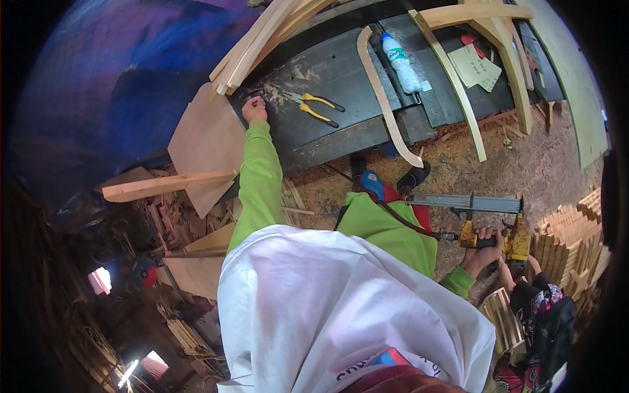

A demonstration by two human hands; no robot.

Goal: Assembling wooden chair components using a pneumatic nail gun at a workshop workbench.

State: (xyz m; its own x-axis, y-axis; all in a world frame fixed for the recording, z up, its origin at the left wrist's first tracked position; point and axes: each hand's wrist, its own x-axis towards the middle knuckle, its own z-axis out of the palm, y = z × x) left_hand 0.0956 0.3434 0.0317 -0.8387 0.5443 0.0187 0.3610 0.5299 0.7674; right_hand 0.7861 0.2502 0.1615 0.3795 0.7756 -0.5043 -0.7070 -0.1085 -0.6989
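Note:
My left hand [255,109] rests at the dark workbench [314,71], its fingers curled closed; whatever they may pinch is too small to make out. Just right of it lies a pair of pliers [313,107] with yellow and black handles, jaws toward the hand. Down at my right side, my right hand [483,254] is wrapped round the black handle of a yellow nail gun [517,237]. Its long grey magazine [466,202] points left, and a dark red air hose [409,224] joins the handle end.
Long wood strips [262,42] lie at the bench's upper left. A curved wood piece [380,92], a water bottle [401,62] and a curved wooden frame [501,39] lie farther right. Another person [540,314] is close by the nail gun at lower right, beside stacked wood [570,239].

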